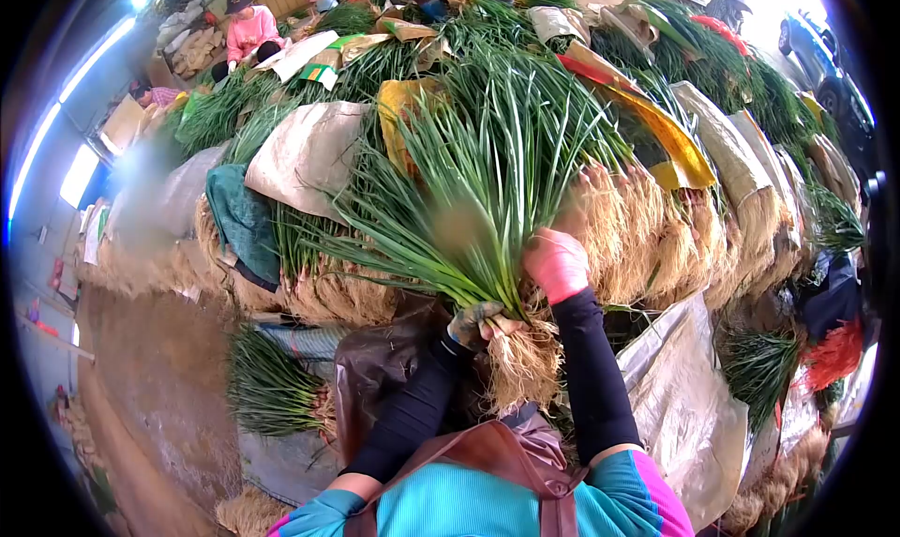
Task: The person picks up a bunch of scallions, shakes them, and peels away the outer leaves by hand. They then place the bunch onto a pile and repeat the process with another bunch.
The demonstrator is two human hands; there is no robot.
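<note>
A bunch of green onions point(506, 190) is in front of me, its leaves fanned away from me and its pale roots point(523, 363) hanging toward my lap. My left hand point(480, 325), in a worn dark glove with bare fingertips, is closed round the base of the bunch, just above the roots. At the bunch's right side is my right hand point(555, 263) in a pink glove. Its fingers are curled against the stems, and what lies inside them is hidden. A dark red apron point(469, 448) covers my lap.
Heaped green onions with roots point(619, 227) facing me cross the space ahead, partly covered by sacks point(309, 152). A smaller bundle point(277, 387) lies at my left. Plastic sheeting point(684, 396) is at my right. Another person point(251, 32) in pink sits far left; a vehicle point(830, 68) stands far right.
</note>
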